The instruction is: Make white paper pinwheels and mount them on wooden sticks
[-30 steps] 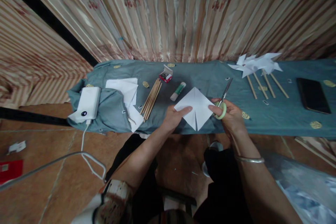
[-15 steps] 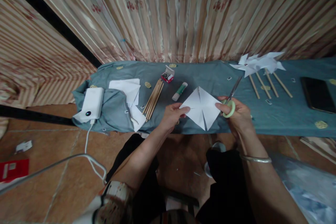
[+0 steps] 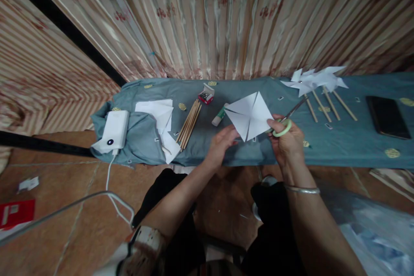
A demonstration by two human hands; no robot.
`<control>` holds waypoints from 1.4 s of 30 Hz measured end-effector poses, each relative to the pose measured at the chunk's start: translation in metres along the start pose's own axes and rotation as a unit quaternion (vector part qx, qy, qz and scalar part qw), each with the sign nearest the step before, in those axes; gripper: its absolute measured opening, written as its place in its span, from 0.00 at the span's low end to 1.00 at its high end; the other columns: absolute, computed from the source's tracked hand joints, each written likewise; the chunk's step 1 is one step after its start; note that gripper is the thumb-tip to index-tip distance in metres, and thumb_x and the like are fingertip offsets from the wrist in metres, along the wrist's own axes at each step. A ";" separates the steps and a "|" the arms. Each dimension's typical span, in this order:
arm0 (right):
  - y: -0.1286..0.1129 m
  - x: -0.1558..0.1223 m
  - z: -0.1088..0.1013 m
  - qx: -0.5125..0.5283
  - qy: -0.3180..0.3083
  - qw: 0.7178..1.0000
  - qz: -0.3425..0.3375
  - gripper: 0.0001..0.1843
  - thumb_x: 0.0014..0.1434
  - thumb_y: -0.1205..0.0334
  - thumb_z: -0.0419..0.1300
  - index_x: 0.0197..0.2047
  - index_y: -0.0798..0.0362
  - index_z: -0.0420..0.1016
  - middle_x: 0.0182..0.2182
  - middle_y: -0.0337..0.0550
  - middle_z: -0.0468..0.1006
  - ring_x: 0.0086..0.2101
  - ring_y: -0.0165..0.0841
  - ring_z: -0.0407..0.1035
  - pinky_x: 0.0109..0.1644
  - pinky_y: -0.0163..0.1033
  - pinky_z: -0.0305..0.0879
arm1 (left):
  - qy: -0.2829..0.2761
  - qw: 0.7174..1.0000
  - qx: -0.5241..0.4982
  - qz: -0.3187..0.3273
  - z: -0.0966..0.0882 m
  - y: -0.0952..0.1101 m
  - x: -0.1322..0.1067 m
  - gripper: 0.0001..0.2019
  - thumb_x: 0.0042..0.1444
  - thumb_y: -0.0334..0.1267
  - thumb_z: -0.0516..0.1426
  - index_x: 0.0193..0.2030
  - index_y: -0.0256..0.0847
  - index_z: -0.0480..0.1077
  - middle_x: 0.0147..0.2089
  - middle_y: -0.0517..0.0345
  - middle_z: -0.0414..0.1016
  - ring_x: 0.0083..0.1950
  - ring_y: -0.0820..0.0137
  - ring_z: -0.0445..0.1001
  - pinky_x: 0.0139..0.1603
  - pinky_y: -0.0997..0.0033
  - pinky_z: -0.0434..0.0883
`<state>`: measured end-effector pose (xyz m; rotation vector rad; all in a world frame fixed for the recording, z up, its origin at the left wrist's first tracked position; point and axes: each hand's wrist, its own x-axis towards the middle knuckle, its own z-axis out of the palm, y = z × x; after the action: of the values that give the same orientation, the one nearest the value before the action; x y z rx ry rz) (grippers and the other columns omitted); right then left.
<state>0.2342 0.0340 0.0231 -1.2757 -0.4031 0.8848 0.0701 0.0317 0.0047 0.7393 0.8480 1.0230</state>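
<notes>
A square of white paper (image 3: 258,114), slit inward from its corners toward the middle, is held above the table by its right corner in my right hand (image 3: 287,140). The same hand has a pair of scissors (image 3: 282,128) with pale green handles hooked on its fingers, blades pointing up and right. Just below the paper's lower left edge is my left hand (image 3: 221,144), fingers loosely extended and slightly blurred; whether they touch the paper is unclear. A glue stick (image 3: 220,115) lies behind that hand, partly covered by the paper.
Wooden sticks (image 3: 189,125) lie bundled beside a small open red box (image 3: 206,94) of pins. White paper sheets (image 3: 154,108) and a white power bank (image 3: 115,129) are at left. Paper pinwheels (image 3: 315,82) on sticks and a black phone (image 3: 387,116) lie at right.
My left hand has let go of the paper's left corner and dropped just below it. The paper has turned and risen slightly in my right hand; the scissors tilt further right.
</notes>
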 end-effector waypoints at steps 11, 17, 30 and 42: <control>0.026 -0.019 0.029 -0.012 -0.080 0.997 0.022 0.20 0.32 0.61 0.73 0.32 0.53 0.75 0.20 0.27 0.70 0.21 0.21 0.61 0.25 0.29 0.56 | 0.043 0.994 0.049 0.091 0.020 -0.003 0.002 0.16 0.54 0.40 0.61 0.50 0.40 0.75 0.54 0.52 0.77 0.57 0.61 0.73 0.63 0.61 0.65; 0.033 -0.029 0.032 -0.045 -0.123 0.991 0.037 0.24 0.31 0.57 0.74 0.33 0.52 0.73 0.21 0.28 0.71 0.20 0.23 0.63 0.25 0.30 0.60 | 0.109 0.985 0.037 0.126 0.007 0.006 0.015 0.17 0.53 0.44 0.62 0.50 0.46 0.74 0.55 0.56 0.76 0.60 0.62 0.72 0.65 0.61 0.63; 0.018 -0.054 0.020 -0.171 -0.264 0.947 0.068 0.25 0.38 0.41 0.71 0.28 0.52 0.72 0.22 0.36 0.75 0.21 0.26 0.65 0.26 0.33 0.65 | 0.150 0.974 0.056 0.161 -0.009 0.023 0.025 0.16 0.45 0.44 0.66 0.39 0.38 0.77 0.43 0.51 0.81 0.50 0.60 0.77 0.55 0.60 0.70; 0.010 -0.053 -0.013 -0.241 -0.460 0.848 0.106 0.25 0.51 0.40 0.64 0.41 0.53 0.76 0.28 0.42 0.78 0.28 0.31 0.70 0.32 0.36 0.67 | 0.182 0.965 0.069 0.177 -0.021 0.036 0.030 0.21 0.42 0.40 0.66 0.44 0.32 0.76 0.43 0.46 0.81 0.46 0.59 0.78 0.52 0.59 0.73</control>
<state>0.2076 -0.0145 0.0209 -1.2818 -1.3290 1.6490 0.0454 0.0750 0.0172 0.8549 1.1379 1.4592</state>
